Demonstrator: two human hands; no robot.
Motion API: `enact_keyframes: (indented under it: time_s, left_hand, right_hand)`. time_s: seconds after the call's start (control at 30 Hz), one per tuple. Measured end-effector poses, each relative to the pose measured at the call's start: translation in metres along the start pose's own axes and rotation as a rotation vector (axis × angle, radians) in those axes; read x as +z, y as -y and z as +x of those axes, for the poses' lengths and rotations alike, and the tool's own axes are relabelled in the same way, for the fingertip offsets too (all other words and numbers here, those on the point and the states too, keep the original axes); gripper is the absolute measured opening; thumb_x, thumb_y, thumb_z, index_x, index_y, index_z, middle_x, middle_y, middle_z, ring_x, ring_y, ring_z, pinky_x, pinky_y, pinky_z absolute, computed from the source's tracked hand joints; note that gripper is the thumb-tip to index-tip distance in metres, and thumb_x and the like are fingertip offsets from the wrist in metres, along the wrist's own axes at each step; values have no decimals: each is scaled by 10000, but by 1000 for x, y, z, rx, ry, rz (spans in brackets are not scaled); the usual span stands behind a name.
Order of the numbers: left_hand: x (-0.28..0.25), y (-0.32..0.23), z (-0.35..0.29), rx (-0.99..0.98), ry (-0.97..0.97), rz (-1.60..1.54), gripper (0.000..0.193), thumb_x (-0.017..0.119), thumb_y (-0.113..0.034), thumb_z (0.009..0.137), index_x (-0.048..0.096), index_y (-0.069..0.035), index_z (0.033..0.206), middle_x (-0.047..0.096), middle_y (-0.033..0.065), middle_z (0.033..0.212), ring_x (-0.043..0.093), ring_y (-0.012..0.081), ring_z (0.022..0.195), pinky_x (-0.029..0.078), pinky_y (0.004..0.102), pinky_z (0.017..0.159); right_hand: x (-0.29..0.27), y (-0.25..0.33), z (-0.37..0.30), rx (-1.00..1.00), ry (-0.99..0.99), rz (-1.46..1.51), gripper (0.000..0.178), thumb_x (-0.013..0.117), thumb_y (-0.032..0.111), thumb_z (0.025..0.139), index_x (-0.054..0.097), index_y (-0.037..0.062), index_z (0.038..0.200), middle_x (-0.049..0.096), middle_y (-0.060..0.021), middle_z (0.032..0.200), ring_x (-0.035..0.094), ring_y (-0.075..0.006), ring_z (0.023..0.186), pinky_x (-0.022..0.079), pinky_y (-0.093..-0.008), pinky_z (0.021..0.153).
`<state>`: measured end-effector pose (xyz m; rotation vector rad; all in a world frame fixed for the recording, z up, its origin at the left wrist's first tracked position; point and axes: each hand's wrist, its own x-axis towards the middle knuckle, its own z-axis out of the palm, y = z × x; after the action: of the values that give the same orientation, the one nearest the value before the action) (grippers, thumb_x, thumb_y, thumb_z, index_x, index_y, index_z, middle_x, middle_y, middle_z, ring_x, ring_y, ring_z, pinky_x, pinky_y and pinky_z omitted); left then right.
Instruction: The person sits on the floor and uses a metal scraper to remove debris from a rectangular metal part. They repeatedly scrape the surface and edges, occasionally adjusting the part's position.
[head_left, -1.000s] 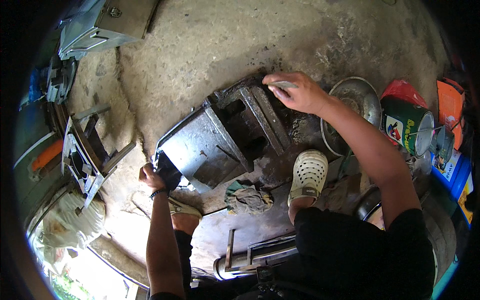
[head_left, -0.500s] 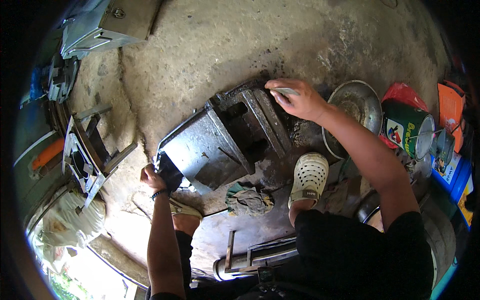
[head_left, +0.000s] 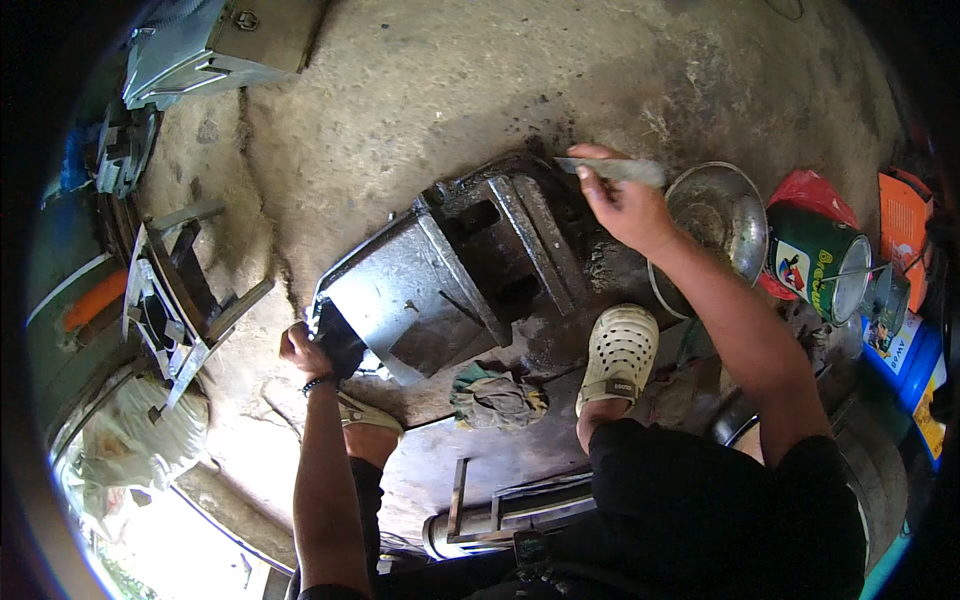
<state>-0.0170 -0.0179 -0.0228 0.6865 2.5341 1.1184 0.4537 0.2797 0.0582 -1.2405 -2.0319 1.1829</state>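
A heavy, oily metal casting [head_left: 462, 268] with ribs and rectangular openings lies on the floor in front of me. At its left end, my left hand [head_left: 303, 350] is closed on the edge of the casting, with the fingers partly hidden. My right hand [head_left: 630, 210] is raised just beyond the right end of the casting and pinches a flat grey blade-like scraper [head_left: 636, 171]. The scraper's narrow end points left, toward the far right corner of the casting. A crumpled, dirty rag [head_left: 497, 397] lies on the near side of it.
A round metal basin [head_left: 722, 205] stands right of my right hand, beside a green can [head_left: 830, 265] and a red plastic bag [head_left: 815, 192]. My shoe [head_left: 620, 355] is close to the casting. On the left are a metal frame [head_left: 185, 300] and a metal box [head_left: 240, 50].
My right hand has turned and shifted slightly right, so more of the scraper's flat side shows. My left hand and the casting have stayed in place.
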Motion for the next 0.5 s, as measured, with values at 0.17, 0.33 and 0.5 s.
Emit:
enact_keyframes:
  time_s: [0.17,0.33,0.5]
  left_hand:
    - [-2,2,2,16,26,25,432,477,-308,902,670,62,790,646,142,736,561,234,690,460,386,669]
    - [-2,4,5,17,20,27,423,484,-302,899,672,57,779,649,140,732,568,230,684,466,381,657]
    - [-4,5,6,-7,22,63,411,482,-285,899,674,59,780,652,148,733,581,237,689,476,380,661]
  right_hand:
    - [-1,-7,-16,244,-229,268,139,624,55,941,650,35,1076,640,-11,809,551,-62,670,430,-247,576]
    - [-2,-8,14,-39,39,39,142,594,124,975,634,30,1074,662,-64,783,628,-199,687,494,-341,619]
    - [-3,-4,39,-150,214,-211,185,619,131,936,647,52,1101,671,-166,827,643,-357,719,501,-431,662]
